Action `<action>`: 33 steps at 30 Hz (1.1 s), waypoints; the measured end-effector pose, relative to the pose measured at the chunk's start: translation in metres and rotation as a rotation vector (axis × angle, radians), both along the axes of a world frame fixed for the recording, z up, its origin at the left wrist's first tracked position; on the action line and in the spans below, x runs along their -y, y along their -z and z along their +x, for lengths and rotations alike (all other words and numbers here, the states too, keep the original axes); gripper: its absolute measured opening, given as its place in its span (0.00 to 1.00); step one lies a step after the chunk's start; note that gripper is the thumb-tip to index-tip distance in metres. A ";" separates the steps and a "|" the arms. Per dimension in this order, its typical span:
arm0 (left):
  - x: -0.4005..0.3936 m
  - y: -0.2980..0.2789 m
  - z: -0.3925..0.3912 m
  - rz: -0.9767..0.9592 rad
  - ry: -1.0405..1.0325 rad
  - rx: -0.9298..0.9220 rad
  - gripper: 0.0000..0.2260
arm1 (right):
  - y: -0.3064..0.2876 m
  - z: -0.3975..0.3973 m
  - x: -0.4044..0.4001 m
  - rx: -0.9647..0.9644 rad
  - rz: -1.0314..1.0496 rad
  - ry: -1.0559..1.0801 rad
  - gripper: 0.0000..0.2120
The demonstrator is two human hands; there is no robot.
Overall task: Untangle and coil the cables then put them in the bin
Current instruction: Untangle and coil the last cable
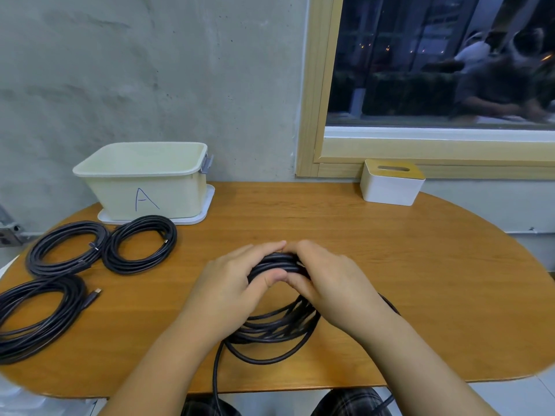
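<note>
A black cable coil [271, 328] lies on the wooden table [390, 280] in front of me. My left hand [231, 283] and my right hand [327, 280] both grip its far side, thumbs touching. One loose end of this cable hangs over the near table edge. Three coiled black cables rest at the left: one [64, 249], a second [139, 244] beside it, and a third [39, 316] nearer me. The cream bin marked "A" [144, 181] stands on a white tray at the back left and looks empty.
A white tissue box with a wooden top [392, 181] sits at the back right below the window frame. A concrete wall runs behind the table. A wall socket [9, 234] is at the far left. My knees show under the near edge.
</note>
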State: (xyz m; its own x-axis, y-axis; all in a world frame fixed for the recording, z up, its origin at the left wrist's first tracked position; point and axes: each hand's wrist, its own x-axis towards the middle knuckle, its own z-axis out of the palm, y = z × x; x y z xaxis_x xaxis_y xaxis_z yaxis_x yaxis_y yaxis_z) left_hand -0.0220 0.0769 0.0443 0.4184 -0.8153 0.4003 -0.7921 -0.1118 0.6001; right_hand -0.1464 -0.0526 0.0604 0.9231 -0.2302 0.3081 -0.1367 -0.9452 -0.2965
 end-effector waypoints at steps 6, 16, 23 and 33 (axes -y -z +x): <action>-0.003 -0.001 0.004 -0.134 -0.119 0.117 0.20 | 0.003 -0.003 0.002 0.210 0.216 0.029 0.28; -0.012 -0.015 0.010 -0.369 -0.209 -0.005 0.15 | 0.004 -0.012 0.009 -0.035 0.340 0.231 0.27; -0.011 -0.018 -0.001 -0.419 -0.149 -0.094 0.13 | 0.011 -0.006 0.006 -0.054 0.428 0.170 0.36; -0.010 -0.014 -0.005 -0.502 -0.100 -0.226 0.13 | 0.020 -0.002 0.004 0.070 0.656 0.109 0.16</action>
